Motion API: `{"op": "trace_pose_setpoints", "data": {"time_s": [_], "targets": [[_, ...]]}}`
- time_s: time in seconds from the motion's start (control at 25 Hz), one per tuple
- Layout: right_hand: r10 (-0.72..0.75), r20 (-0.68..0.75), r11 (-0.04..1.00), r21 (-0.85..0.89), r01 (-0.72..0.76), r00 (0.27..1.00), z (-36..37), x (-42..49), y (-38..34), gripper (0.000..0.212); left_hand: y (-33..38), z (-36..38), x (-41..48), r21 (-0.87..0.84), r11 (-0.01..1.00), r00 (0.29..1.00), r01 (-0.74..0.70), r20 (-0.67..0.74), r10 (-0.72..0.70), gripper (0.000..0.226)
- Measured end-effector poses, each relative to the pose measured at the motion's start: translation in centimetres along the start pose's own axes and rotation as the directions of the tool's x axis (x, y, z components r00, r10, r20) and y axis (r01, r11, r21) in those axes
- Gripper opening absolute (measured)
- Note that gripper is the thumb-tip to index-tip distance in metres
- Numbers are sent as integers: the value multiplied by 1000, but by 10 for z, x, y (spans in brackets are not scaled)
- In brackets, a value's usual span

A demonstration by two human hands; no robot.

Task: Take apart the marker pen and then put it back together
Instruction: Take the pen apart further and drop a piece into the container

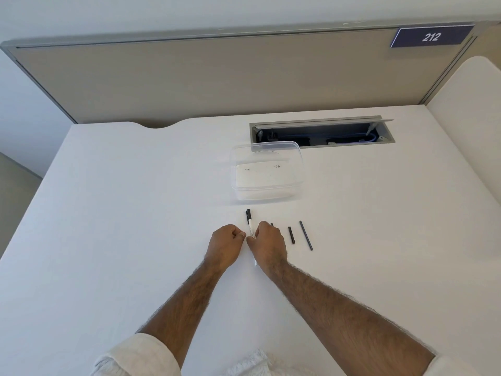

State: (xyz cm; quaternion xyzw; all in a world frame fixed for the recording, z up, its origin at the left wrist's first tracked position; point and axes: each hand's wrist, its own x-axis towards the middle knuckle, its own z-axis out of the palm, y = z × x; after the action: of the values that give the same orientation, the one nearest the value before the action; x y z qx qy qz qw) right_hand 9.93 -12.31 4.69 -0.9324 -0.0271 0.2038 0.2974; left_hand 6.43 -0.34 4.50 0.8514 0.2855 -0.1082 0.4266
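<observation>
A white marker barrel point(251, 226) with a black end lies lengthwise on the white table point(135, 213), pointing away from me. My right hand point(267, 241) covers its near half, and the fingers curl onto it. Just left of the barrel, my left hand point(226, 240) is curled into a loose fist, its fingertips meeting the right hand's at the barrel. A short black piece point(291, 234) and a long thin black rod point(306, 235) lie to the right. Another small dark part point(272, 224) peeks out behind my right hand.
A clear plastic container point(267, 170) stands just beyond the parts. Behind it an open cable tray point(322, 131) is sunk into the table. A beige partition point(217, 77) closes off the far edge.
</observation>
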Motion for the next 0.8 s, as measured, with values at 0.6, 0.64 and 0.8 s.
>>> {"op": "trace_pose_setpoints", "data": {"time_s": [0.6,0.64,0.8], "targets": [[-69,-124,994,-89,58,990,-27,0,9,15,-32,-5,0,481,830,909,-283,-141,392,44],[-81,-127,989,-130,64,989,-31,1,13,15,-37,-7,4,523,801,901,-291,-130,413,49],[-91,-91,961,-270,63,992,-38,4,23,14,-62,-12,15,603,761,916,-239,-121,384,69]]}}
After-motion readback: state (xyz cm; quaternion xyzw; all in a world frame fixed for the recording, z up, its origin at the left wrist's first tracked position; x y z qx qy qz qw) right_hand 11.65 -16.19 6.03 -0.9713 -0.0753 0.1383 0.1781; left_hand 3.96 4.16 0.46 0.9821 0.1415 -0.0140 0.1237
